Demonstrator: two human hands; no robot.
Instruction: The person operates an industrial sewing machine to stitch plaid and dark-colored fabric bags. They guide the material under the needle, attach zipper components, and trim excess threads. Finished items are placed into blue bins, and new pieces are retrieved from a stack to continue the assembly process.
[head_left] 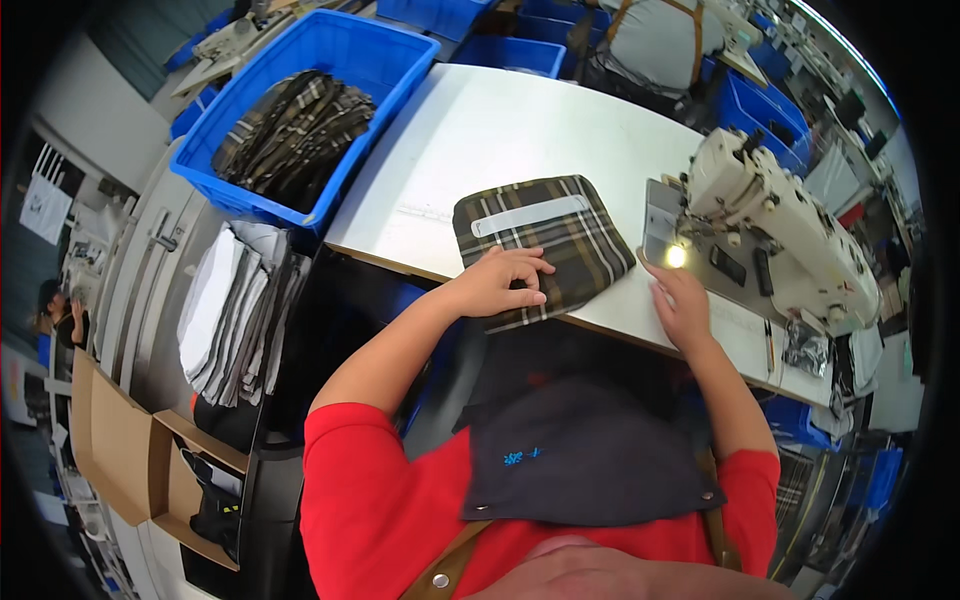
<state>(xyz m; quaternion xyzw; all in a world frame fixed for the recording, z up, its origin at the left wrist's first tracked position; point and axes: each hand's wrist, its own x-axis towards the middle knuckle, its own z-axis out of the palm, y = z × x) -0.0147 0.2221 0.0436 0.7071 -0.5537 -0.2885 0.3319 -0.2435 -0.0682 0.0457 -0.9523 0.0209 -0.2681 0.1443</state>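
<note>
A plaid fabric piece (590, 235) in brown, black and white lies on the white table, its near edge hanging slightly past the table edge. Across its upper part runs a pale, narrow strip (530, 214). My left hand (497, 283) rests on the lower left of the fabric, thumb apart from the fingers. Close to the fabric's right corner is my right hand (682, 303), index finger stretched out and holding nothing; whether its tip touches the cloth I cannot tell. Just beyond it stands a white sewing machine (775, 215) with its lamp lit.
A blue bin (405, 75) holding stacked plaid pieces stands at the far left. Below it hang grey and white cloth pieces (225, 310). An open cardboard box (115, 440) is at the lower left. Tweezers (769, 345) and a clear plastic bag (806, 350) lie right. Another person (660, 45) sits beyond the table.
</note>
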